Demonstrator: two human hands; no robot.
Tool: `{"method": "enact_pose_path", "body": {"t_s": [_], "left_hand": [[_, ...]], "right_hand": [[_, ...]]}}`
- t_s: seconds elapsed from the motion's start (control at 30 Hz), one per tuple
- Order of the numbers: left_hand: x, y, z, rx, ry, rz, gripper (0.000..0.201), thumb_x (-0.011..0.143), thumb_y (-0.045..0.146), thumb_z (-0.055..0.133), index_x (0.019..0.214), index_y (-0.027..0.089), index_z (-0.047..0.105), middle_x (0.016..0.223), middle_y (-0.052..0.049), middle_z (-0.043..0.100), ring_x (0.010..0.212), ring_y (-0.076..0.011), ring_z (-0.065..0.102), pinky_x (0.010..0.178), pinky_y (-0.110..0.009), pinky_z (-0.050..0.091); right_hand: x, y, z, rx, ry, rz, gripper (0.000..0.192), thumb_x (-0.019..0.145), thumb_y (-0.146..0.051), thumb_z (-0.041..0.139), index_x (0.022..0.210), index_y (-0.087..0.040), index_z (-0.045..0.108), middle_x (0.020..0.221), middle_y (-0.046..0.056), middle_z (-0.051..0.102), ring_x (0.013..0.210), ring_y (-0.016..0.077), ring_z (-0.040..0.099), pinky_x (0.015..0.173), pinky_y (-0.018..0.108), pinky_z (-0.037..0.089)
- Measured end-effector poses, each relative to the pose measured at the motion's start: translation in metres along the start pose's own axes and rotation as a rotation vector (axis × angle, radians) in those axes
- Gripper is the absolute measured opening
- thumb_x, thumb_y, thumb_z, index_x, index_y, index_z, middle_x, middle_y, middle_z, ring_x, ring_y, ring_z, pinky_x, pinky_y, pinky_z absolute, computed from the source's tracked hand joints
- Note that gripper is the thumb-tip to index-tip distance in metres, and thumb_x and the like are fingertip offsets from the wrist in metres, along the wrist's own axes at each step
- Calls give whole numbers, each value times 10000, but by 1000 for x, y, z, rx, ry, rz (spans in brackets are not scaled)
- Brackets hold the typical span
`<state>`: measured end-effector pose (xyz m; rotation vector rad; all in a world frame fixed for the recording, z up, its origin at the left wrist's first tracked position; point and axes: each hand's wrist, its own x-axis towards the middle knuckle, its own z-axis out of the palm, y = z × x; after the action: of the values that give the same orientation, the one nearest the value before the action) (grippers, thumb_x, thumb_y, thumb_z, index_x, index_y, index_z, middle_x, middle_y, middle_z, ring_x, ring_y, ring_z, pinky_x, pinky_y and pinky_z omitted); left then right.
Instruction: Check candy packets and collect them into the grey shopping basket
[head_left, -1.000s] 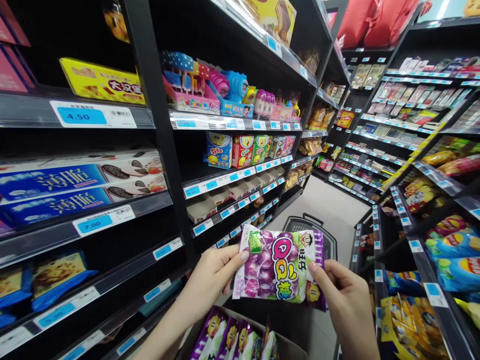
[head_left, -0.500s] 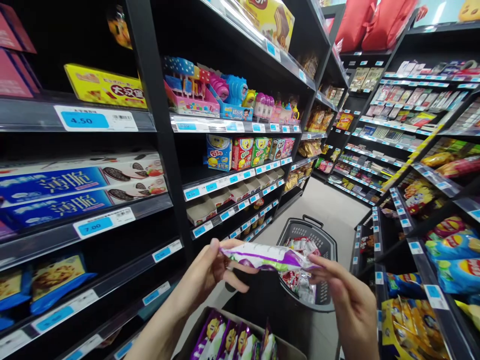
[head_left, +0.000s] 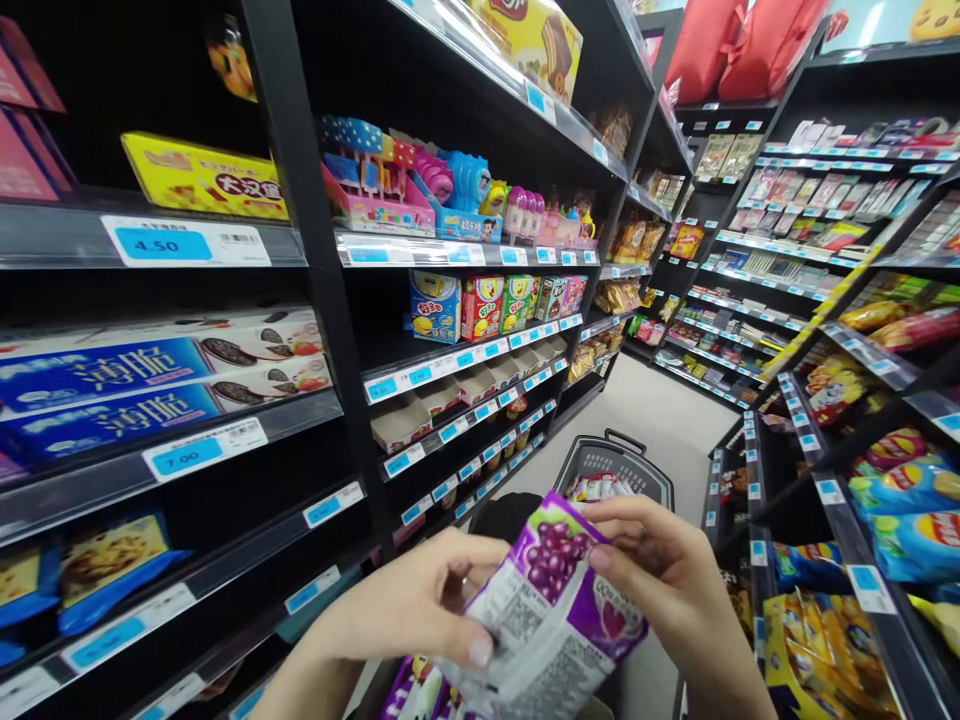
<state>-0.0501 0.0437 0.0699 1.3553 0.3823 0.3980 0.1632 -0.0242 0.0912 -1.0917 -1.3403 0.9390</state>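
Note:
A purple and white candy packet [head_left: 551, 600] with a grape picture is tilted up in front of me, its printed side facing the camera. My left hand [head_left: 427, 600] grips its left edge, thumb on the printed face. At its upper right side, my right hand [head_left: 667, 575] pinches the packet between thumb and fingers. Beneath the hands, an open box of similar purple packets [head_left: 412, 688] shows in part; the held packet covers much of it. Behind my right hand stands a grey basket [head_left: 656, 480] with packets inside, partly hidden.
Black shelves with snack boxes [head_left: 165, 375] and price tags line my left. Small cartons [head_left: 435, 305] and empty-looking trays [head_left: 401, 425] sit further along. On the right, shelves hold chip bags [head_left: 911, 545]. Grey floor [head_left: 637, 400] runs toward shelves at the far end.
The packet has turned from nearly edge-on to upright, its printed face showing. Both hands have shifted their grip and come closer together, with the packet now lower, over the box.

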Motion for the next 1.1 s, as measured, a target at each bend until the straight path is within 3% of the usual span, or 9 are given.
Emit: {"method": "enact_pose_path", "body": {"t_s": [0.1, 0.27, 0.37, 0.47, 0.57, 0.77, 0.93, 1.03, 1.1], "left_hand": [[1, -2, 11, 34, 43, 31, 360, 658, 262, 781, 1009, 194, 735, 973, -47, 751, 899, -253, 668, 847, -347, 506], [4, -7, 19, -232, 427, 148, 510, 648, 284, 816, 1122, 158, 677, 1045, -101, 750, 939, -282, 693, 804, -331, 548], [5, -6, 24, -461, 598, 228, 580, 693, 241, 792, 1235, 148, 609, 1094, -138, 735, 982, -313, 694, 867, -384, 550], [7, -6, 31, -586, 615, 278, 672, 706, 201, 790, 1327, 150, 536, 1092, -149, 736, 998, -324, 693, 928, -409, 532], [9, -7, 38, -644, 624, 297, 710, 719, 211, 792, 1365, 174, 499, 1123, -138, 728, 1037, -317, 680, 973, -405, 511], [9, -6, 43, -724, 563, 254, 526, 845, 260, 666, 1345, 178, 529, 1200, -126, 694, 1120, -295, 638, 1030, -404, 462], [-3, -5, 23, -542, 639, 303, 577, 768, 369, 717, 1293, 179, 575, 1186, -121, 699, 1109, -328, 633, 989, -400, 478], [-12, -2, 8, -374, 712, 423, 881, 606, 316, 838, 1391, 315, 438, 1133, -66, 716, 958, -309, 691, 835, -367, 551], [-17, 0, -1, -256, 688, 466, 908, 543, 232, 873, 1347, 373, 478, 1033, -30, 733, 830, -254, 707, 733, -305, 559]], "right_hand": [[14, -9, 5, -181, -34, -78, 143, 816, -204, 660, 934, -247, 728, 857, 22, 734, 788, 171, 680, 712, 278, 536], [11, 5, 9, -279, 421, -342, 422, 817, -335, 678, 1225, -281, 581, 1088, 69, 592, 982, 217, 590, 846, 364, 502], [-6, 24, 23, -222, 368, -356, 740, 727, -364, 775, 1372, -325, 415, 1149, 75, 516, 909, 208, 599, 776, 344, 533], [-17, 38, 42, -53, 281, -250, 752, 769, -310, 745, 1398, -368, 337, 1238, 81, 467, 821, 163, 630, 677, 299, 565], [-18, 43, 55, 55, 391, -254, 714, 760, -238, 754, 1360, -349, 382, 1343, 98, 442, 921, 184, 647, 707, 297, 584], [-17, 47, 65, 31, 325, -121, 669, 733, -251, 773, 1341, -248, 493, 1137, 92, 704, 900, 227, 716, 771, 313, 602], [-21, 50, 57, -154, 484, -404, 567, 719, -208, 782, 1250, -325, 621, 1114, 38, 730, 938, 240, 708, 775, 313, 590], [-20, 41, 41, -296, 480, -560, 424, 730, -235, 780, 1120, -384, 702, 900, 2, 773, 724, 211, 713, 627, 294, 572], [-19, 32, 29, -341, 434, -630, 344, 756, -228, 760, 1049, -405, 731, 766, -12, 761, 626, 190, 690, 557, 278, 542]]}}
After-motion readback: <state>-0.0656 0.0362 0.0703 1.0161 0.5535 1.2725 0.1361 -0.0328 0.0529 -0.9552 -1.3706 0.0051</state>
